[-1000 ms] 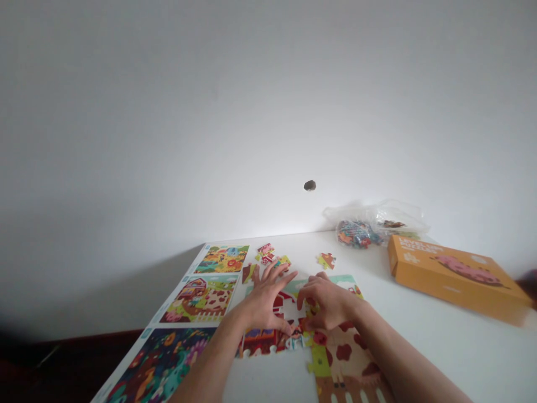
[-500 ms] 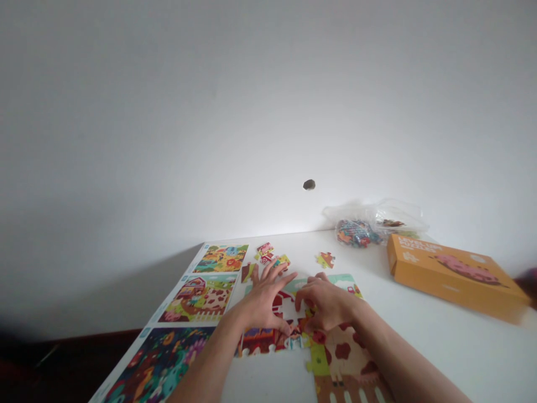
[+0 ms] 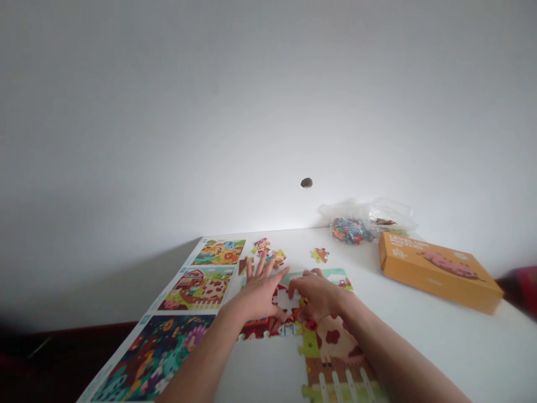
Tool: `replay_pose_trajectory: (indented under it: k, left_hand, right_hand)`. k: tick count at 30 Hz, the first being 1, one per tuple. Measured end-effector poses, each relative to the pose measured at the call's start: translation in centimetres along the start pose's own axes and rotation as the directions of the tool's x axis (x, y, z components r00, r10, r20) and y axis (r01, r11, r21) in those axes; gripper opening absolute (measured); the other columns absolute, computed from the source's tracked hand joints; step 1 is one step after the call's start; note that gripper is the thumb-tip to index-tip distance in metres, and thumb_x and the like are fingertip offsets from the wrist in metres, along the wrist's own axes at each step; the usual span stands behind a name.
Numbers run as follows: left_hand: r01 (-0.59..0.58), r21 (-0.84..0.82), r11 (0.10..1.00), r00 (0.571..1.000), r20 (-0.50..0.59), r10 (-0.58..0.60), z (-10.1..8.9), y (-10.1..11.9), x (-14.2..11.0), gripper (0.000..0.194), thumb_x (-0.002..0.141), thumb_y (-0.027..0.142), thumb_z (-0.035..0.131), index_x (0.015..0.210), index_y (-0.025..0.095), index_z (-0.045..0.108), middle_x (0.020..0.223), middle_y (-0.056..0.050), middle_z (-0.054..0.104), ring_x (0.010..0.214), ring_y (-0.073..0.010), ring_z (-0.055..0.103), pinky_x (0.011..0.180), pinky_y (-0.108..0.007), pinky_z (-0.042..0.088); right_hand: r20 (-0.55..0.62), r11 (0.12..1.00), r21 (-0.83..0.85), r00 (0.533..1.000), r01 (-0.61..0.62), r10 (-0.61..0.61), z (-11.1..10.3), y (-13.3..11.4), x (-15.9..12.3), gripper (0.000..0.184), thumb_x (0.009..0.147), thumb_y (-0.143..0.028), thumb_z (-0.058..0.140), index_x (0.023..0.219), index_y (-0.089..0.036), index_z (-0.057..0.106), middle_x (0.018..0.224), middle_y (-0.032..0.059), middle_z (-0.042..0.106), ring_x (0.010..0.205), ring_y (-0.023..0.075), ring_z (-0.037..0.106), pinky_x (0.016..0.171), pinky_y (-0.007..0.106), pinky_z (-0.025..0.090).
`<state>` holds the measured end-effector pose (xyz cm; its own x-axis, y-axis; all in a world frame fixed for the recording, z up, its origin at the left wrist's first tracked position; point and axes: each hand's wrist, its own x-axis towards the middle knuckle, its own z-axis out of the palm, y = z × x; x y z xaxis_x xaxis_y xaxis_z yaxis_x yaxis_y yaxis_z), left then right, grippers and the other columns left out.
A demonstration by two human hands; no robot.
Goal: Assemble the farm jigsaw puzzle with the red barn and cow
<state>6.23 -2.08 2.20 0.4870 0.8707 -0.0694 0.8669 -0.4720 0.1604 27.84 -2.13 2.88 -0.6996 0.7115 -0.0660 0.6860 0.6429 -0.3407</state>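
My left hand point(image 3: 260, 294) and right hand point(image 3: 316, 296) lie low over the near part of a farm-picture jigsaw puzzle point(image 3: 331, 350), the two sets of fingers almost meeting above a white gap point(image 3: 284, 300) in the red barn. My left fingers point(image 3: 257, 268) are spread and relaxed, gripping nothing, and reach past the puzzle's top edge. My right fingers point(image 3: 308, 280) curl down at the gap's right side, touching the pieces there; I can't tell whether they are pinching one. The puzzle's ragged edges run out under my hands, and a notch of bare white worktop point(image 3: 262, 369) opens at its lower left, towards me. Along its left side, just beside it, a printed picture sheet point(image 3: 197, 288) runs away from me at an angle, showing three scenes. Just past my left fingertips sit a small cluster of loose puzzle pieces point(image 3: 263, 249) and a dark brown piece point(image 3: 242, 265), with a lone piece point(image 3: 320, 255) apart to the right. The worktop has wide open room to the right of the puzzle. Further on, an orange puzzle box point(image 3: 440, 272) lies flat near the right edge, and a clear plastic bag of pieces point(image 3: 364, 224) rests against the white wall point(image 3: 268, 112) at the far edge
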Motion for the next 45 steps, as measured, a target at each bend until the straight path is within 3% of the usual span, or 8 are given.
replay_pose_trajectory:
  k: [9,14,17,20,25,31,38,45]
  left_hand:
    - [0.093,0.135,0.987,0.995,-0.055,-0.086,-0.6,2.2,-0.4,0.096,0.065,0.047,0.078,0.150,0.025,0.038,0.164,-0.019,0.016,0.149,-0.0483,-0.004,0.107,-0.079,0.000]
    - [0.209,0.186,0.960,0.947,-0.282,-0.152,-0.1,5.0,-2.8,0.053,0.087,0.012,0.050,0.139,0.020,0.054,0.155,-0.019,0.039,0.148,-0.0414,0.021,0.110,-0.076,0.011]
    - [0.208,0.125,0.970,0.924,-0.351,-0.153,1.5,7.0,-5.3,0.049,0.090,0.004,0.038,0.129,0.019,0.063,0.143,-0.016,0.055,0.141,-0.0350,0.040,0.112,-0.070,0.020]
    - [0.111,0.032,0.993,0.927,-0.365,-0.092,4.0,7.9,-7.4,0.046,0.093,0.007,0.037,0.126,0.022,0.066,0.134,-0.011,0.064,0.134,-0.0287,0.050,0.115,-0.063,0.024]
    - [0.014,0.072,0.997,0.927,-0.374,0.014,6.6,7.3,-8.6,0.046,0.101,0.026,0.034,0.144,0.016,0.048,0.149,-0.012,0.048,0.140,-0.0272,0.043,0.117,-0.057,0.027]
    - [0.007,0.072,0.997,0.944,-0.329,0.018,6.2,7.5,-9.5,0.055,0.099,0.032,0.037,0.151,0.015,0.036,0.157,-0.012,0.037,0.145,-0.0302,0.034,0.117,-0.056,0.029]
    - [0.135,-0.012,0.991,0.808,-0.577,-0.117,6.5,7.7,-10.6,0.044,0.087,0.026,0.053,0.130,0.022,0.061,0.127,-0.013,0.061,0.122,-0.0316,0.053,0.105,-0.051,0.045]
    - [0.139,-0.029,0.990,0.816,-0.563,-0.132,6.3,8.4,-10.0,0.040,0.086,0.022,0.051,0.124,0.020,0.063,0.129,-0.012,0.061,0.124,-0.0329,0.050,0.108,-0.054,0.040]
  right_hand:
    - [0.089,0.999,-0.038,0.995,-0.035,0.038,-0.4,0.0,0.5,0.052,0.065,-0.042,0.079,0.112,-0.027,0.060,0.099,0.0064,0.069,0.109,0.0331,0.058,0.096,0.047,0.038]
    - [0.114,0.998,-0.055,0.993,-0.029,0.035,-0.6,0.1,0.5,0.051,0.069,-0.042,0.078,0.113,-0.025,0.059,0.097,0.0067,0.069,0.110,0.0337,0.056,0.094,0.047,0.038]
    - [0.104,0.998,-0.055,0.994,-0.020,0.026,-0.4,0.2,0.5,0.051,0.068,-0.041,0.079,0.112,-0.024,0.060,0.096,0.0063,0.069,0.109,0.0327,0.056,0.095,0.046,0.037]
    - [0.061,1.000,-0.022,0.998,-0.016,0.018,0.0,0.3,0.2,0.047,0.068,-0.039,0.079,0.109,-0.024,0.061,0.096,0.0051,0.069,0.107,0.0305,0.055,0.095,0.043,0.035]
    - [-0.040,0.998,0.055,0.999,0.013,-0.011,1.0,0.8,-0.6,0.040,0.069,-0.037,0.077,0.104,-0.025,0.063,0.097,0.0017,0.067,0.103,0.0254,0.053,0.099,0.040,0.030]
    - [-0.215,0.992,0.091,0.974,0.090,-0.069,2.0,0.8,-2.1,0.032,0.072,-0.030,0.072,0.102,-0.023,0.065,0.097,0.0029,0.064,0.097,0.0235,0.051,0.100,0.041,0.028]
    - [-0.254,0.982,0.124,0.961,0.141,-0.106,2.0,0.9,-2.4,0.035,0.075,-0.045,0.075,0.102,-0.024,0.066,0.095,0.0029,0.062,0.096,0.0231,0.051,0.099,0.041,0.031]
    - [-0.246,0.981,0.142,0.965,0.130,-0.092,2.2,1.2,-2.2,0.047,0.067,-0.051,0.082,0.104,-0.026,0.068,0.094,0.0022,0.061,0.097,0.0240,0.051,0.101,0.043,0.029]
